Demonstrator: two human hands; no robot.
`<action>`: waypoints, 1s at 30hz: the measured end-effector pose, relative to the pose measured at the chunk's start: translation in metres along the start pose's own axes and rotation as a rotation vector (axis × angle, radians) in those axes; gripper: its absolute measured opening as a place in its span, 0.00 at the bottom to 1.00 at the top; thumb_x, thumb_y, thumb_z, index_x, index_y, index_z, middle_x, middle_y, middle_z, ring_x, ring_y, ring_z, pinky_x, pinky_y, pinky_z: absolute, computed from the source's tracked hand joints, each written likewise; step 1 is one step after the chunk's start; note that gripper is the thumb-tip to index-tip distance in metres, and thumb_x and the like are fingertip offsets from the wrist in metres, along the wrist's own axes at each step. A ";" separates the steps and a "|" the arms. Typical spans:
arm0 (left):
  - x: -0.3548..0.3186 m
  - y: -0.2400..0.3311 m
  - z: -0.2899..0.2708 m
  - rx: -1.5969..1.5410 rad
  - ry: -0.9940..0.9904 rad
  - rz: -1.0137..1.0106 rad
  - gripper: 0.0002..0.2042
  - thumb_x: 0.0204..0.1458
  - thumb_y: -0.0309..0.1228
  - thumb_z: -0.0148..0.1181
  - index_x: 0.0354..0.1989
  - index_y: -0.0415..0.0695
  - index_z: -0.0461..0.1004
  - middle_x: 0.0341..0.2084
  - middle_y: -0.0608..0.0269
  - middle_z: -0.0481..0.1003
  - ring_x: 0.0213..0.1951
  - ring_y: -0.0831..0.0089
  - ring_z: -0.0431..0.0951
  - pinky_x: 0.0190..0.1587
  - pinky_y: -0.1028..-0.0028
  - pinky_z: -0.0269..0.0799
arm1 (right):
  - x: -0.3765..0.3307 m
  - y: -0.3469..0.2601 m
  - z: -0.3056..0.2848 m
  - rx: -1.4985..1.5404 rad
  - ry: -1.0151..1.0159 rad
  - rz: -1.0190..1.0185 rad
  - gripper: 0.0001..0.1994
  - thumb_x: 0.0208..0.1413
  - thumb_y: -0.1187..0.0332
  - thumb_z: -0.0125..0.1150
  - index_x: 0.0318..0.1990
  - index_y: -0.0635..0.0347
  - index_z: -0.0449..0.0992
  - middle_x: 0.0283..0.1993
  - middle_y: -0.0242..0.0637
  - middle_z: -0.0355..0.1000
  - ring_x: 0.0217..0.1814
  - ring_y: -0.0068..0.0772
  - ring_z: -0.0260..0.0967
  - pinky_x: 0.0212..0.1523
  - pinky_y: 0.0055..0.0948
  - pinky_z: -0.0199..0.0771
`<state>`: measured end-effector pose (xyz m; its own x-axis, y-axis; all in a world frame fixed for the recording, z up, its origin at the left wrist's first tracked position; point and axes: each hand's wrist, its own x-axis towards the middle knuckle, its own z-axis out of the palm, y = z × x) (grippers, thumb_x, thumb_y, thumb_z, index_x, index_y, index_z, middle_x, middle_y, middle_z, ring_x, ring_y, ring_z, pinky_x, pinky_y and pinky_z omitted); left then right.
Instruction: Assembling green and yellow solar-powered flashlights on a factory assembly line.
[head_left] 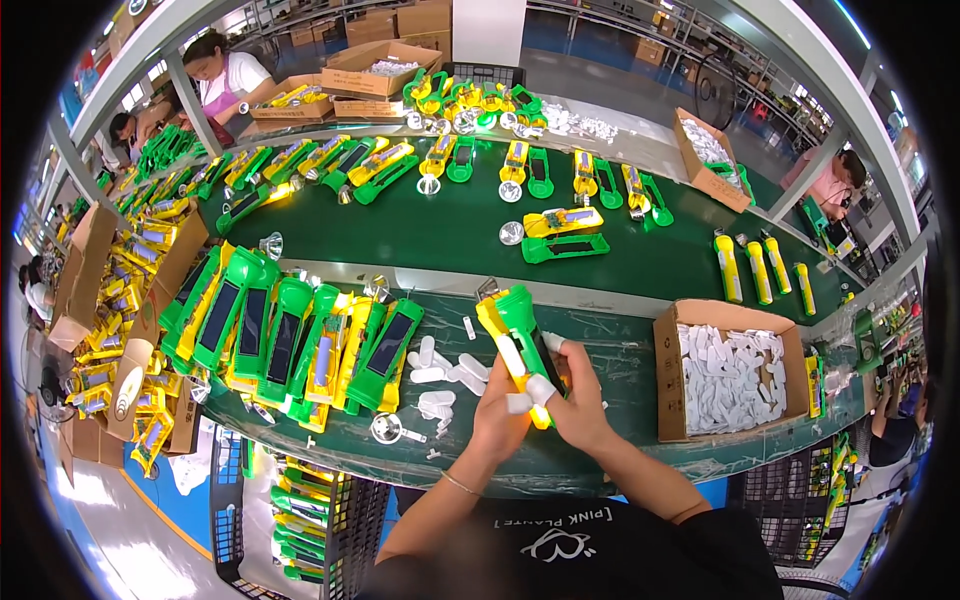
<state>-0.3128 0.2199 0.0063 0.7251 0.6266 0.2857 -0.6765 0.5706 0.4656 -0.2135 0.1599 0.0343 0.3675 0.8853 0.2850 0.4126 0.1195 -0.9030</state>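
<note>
A green and yellow flashlight body (517,318) stands tilted between my hands over the near bench, with its two halves side by side. My left hand (499,418) is closed round its lower yellow side, and a white piece lies along that side. My right hand (577,398) is closed on the lower green side, its thumb crossing the near end. White coverings show on some fingertips. To the left of my hands lie loose white oval pieces (470,372). Several green and yellow flashlight housings (285,335) with dark panels are piled farther left. A round reflector (386,428) sits near the bench edge.
A cardboard box (684,428) of white pieces stands at the right. Beyond runs a green conveyor belt (430,230) carrying opened flashlights and several yellow ones. Boxes of yellow parts (140,250) stand left, and a black crate (345,520) sits below the bench. Other people work farther away.
</note>
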 end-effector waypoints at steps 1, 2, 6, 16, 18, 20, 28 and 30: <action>-0.001 0.000 0.002 0.001 -0.001 0.003 0.28 0.46 0.25 0.44 0.58 0.45 0.47 0.49 0.60 0.60 0.51 0.67 0.62 0.53 0.68 0.57 | -0.001 0.001 0.002 0.012 0.025 -0.012 0.21 0.45 0.74 0.56 0.48 0.64 0.59 0.44 0.35 0.59 0.47 0.25 0.59 0.49 0.25 0.59; -0.001 -0.001 0.006 -0.001 0.110 -0.021 0.26 0.50 0.30 0.43 0.59 0.45 0.46 0.49 0.60 0.59 0.51 0.67 0.61 0.54 0.68 0.57 | 0.000 -0.001 0.006 -0.020 0.077 -0.083 0.20 0.41 0.75 0.57 0.44 0.66 0.61 0.40 0.43 0.58 0.41 0.37 0.62 0.42 0.29 0.62; -0.006 -0.016 0.001 0.230 0.279 -0.010 0.26 0.56 0.42 0.39 0.60 0.48 0.41 0.51 0.62 0.56 0.52 0.71 0.59 0.53 0.70 0.55 | -0.005 -0.013 0.009 -0.182 0.104 -0.108 0.20 0.39 0.77 0.56 0.43 0.67 0.61 0.40 0.46 0.58 0.41 0.42 0.61 0.41 0.31 0.62; -0.002 0.004 0.004 0.721 0.262 0.069 0.20 0.50 0.25 0.48 0.51 0.41 0.50 0.39 0.61 0.63 0.37 0.76 0.67 0.40 0.75 0.65 | -0.008 -0.007 -0.004 -0.390 -0.079 -0.270 0.27 0.36 0.78 0.57 0.50 0.65 0.62 0.43 0.43 0.58 0.43 0.39 0.58 0.41 0.30 0.63; -0.002 0.006 0.001 0.491 0.367 0.023 0.13 0.49 0.20 0.47 0.43 0.41 0.56 0.31 0.63 0.67 0.28 0.77 0.70 0.29 0.78 0.69 | -0.004 -0.009 -0.014 -0.388 -0.125 -0.301 0.25 0.40 0.76 0.58 0.51 0.62 0.63 0.48 0.41 0.57 0.50 0.36 0.57 0.46 0.27 0.64; 0.003 0.017 0.011 0.474 0.387 0.022 0.11 0.50 0.22 0.46 0.42 0.41 0.56 0.30 0.61 0.67 0.29 0.75 0.71 0.30 0.76 0.70 | -0.017 0.008 -0.014 0.167 -0.106 0.098 0.19 0.45 0.72 0.58 0.46 0.63 0.65 0.46 0.41 0.61 0.47 0.32 0.61 0.44 0.27 0.66; -0.003 0.010 -0.006 0.436 0.398 0.013 0.21 0.52 0.37 0.49 0.51 0.43 0.54 0.44 0.52 0.65 0.44 0.61 0.69 0.46 0.63 0.68 | -0.025 -0.009 -0.001 -0.391 -0.026 0.128 0.16 0.41 0.67 0.63 0.34 0.63 0.65 0.34 0.43 0.67 0.31 0.31 0.69 0.27 0.26 0.68; -0.004 0.006 -0.001 0.467 0.553 0.059 0.22 0.49 0.32 0.53 0.50 0.42 0.54 0.38 0.56 0.66 0.38 0.64 0.70 0.39 0.66 0.69 | -0.034 0.000 0.016 -0.504 -0.074 0.031 0.15 0.39 0.68 0.63 0.34 0.63 0.65 0.33 0.43 0.67 0.31 0.35 0.68 0.27 0.28 0.68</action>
<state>-0.3205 0.2216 0.0070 0.4342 0.8966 -0.0870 -0.4972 0.3191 0.8068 -0.2395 0.1371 0.0197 0.3337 0.9165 0.2205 0.7601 -0.1232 -0.6380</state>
